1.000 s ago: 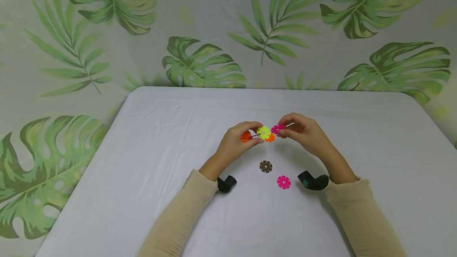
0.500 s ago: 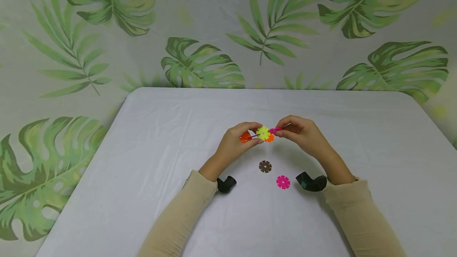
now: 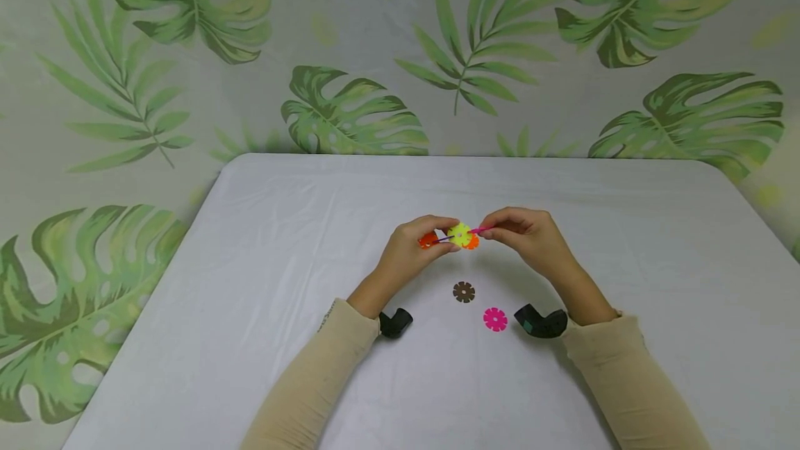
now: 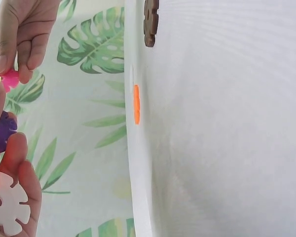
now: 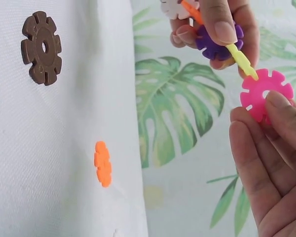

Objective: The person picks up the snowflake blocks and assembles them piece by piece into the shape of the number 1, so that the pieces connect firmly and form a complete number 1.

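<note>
While I am watching through the head camera, the left grip [image 3: 406, 250] is pinching a small chain [image 3: 455, 234] above the counter [image 3: 300, 242], with a yellow disc [image 3: 460, 229] facing me and a reddish-orange disc [image 3: 428, 240] showing nearer the palm. The right grip [image 3: 528, 231] is pinching a bright pink disc [image 3: 480, 230], edge-on, at the yellow disc's side. Three pieces are lying loose on the counter: a brown disc [image 3: 458, 292], a second pink disc [image 3: 490, 319] and a plain orange disc [image 3: 474, 242], partly hidden behind the yellow one. Dark print [image 3: 327, 316] is marking the left sleeve [image 3: 312, 373], too small for reading; I am finding no brand on the black wrist devices [image 3: 542, 325].

In the left wrist view, a white disc [image 4: 10, 203] and a purple disc [image 4: 5, 132] are belonging to the chain, so I am counting four joined.

In the right wrist view, the bright pink disc is touching the yellow one's end. I am not managing to tell whether their slots are fully seated, so I am judging this fifth joint unfinished, with three loose pieces remaining. No lettering is showing here.
</note>
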Demonstrator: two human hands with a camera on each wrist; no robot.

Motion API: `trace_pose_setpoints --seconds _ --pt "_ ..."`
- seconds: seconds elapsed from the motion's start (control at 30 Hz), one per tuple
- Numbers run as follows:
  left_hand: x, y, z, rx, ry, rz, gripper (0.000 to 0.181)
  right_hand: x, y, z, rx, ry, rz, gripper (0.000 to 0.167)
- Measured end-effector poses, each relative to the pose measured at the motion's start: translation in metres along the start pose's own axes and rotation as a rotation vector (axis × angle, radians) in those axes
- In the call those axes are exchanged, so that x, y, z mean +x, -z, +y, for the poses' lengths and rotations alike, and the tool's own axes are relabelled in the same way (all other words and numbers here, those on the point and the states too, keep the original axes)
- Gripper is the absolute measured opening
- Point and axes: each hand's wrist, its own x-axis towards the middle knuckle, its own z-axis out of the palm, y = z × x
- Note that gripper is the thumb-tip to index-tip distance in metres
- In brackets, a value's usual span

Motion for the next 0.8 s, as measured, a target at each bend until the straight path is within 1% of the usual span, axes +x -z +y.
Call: trace_pose_setpoints --seconds 0.17,0.37,0.57,0.8 --pt "0.0003 0.0008 0.0 -0.005 -0.014 -0.011 0.037 0.0003 -0.0007 0.0006 0.01 0.025 0.002 0.015" --pt "-0.0002 0.0013 -0.0032 -0.02 -0.026 -0.024 0.036 0.0006 -0.0025 0.002 0.015 0.055 0.006 0.013" --pt "-0.0013 0.0013 -0.0067 -0.027 -0.019 -0.033 0.036 0.0 -0.0055 0.0051 -0.001 0.047 0.017 0.014" --pt "-0.0014 0.0011 -0.0068 -0.041 0.009 -0.044 0.036 -0.0003 -0.0094 0.0061 0.016 0.024 0.019 0.012"
